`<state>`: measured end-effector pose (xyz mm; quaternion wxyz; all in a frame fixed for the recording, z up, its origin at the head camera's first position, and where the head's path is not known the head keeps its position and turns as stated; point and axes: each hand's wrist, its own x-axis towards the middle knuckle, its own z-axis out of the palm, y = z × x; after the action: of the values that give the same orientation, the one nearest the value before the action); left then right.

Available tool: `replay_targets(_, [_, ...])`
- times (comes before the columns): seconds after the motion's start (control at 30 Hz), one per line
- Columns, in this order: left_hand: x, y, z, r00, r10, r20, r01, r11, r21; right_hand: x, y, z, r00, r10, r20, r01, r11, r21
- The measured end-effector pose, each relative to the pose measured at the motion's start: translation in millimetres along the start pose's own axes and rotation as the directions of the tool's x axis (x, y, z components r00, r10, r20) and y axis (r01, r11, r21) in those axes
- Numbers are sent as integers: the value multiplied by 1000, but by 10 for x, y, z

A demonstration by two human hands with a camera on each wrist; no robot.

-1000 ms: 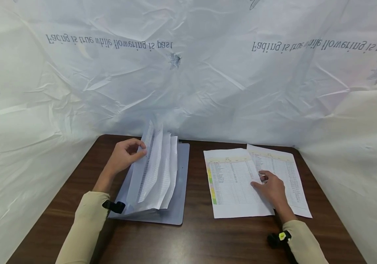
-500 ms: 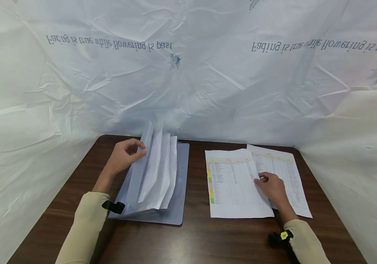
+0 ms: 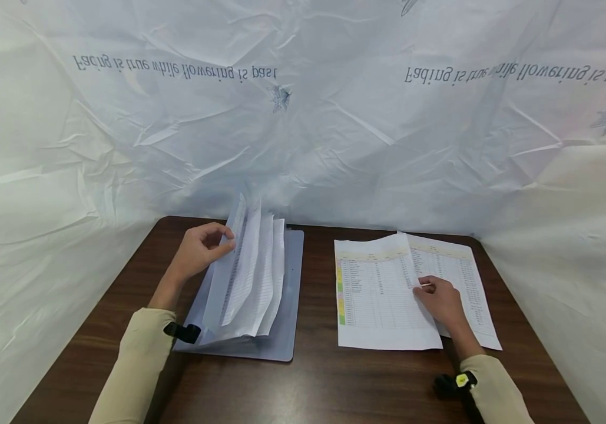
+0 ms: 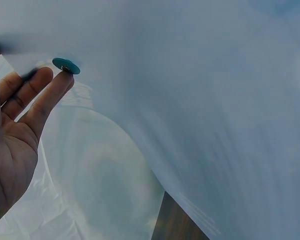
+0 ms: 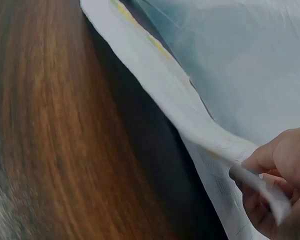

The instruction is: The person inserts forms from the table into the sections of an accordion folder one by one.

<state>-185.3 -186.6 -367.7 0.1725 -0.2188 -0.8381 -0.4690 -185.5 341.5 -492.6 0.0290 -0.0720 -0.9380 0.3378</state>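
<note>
At the left of the head view lies a translucent blue-grey file folder (image 3: 294, 282), its cover (image 3: 218, 294) raised and several printed sheets (image 3: 252, 288) fanned inside. My left hand (image 3: 202, 250) pinches the edge of that cover between thumb and fingers. A round teal button (image 4: 69, 66) shows at a fingertip in the left wrist view. Over on the right, my right hand (image 3: 443, 303) pinches the right edge of a printed table sheet (image 3: 382, 324), which overlaps a second printed sheet (image 3: 464, 277). In the right wrist view the held sheet (image 5: 150, 85) bows up along its near edge.
A dark brown wooden table (image 3: 303, 383) carries everything. White sheeting (image 3: 324, 147) with printed lettering hangs behind the table and along both sides. Each wrist wears a small black camera (image 3: 188, 333).
My right hand has slid slightly right with the front sheet, which now covers a little more of the second sheet. The left hand and the folder have stayed in place.
</note>
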Motion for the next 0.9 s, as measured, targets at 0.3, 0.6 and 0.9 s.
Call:
replay_targets(0.3, [5,-6,0,1000,3,-1,-3,1000,7,-32,24,-37,999,36,28,-39,993,112])
replay_targets(0.6, [22,-166,14,1000,-17,-1,18,1000,23,-56,-21,-81,997,55,50,-65,974,215])
replay_targets(0.9, [20,-399,40,1000,-10,-16,10,1000,14,-95,-84,-160,992,95,86,-117,946,303])
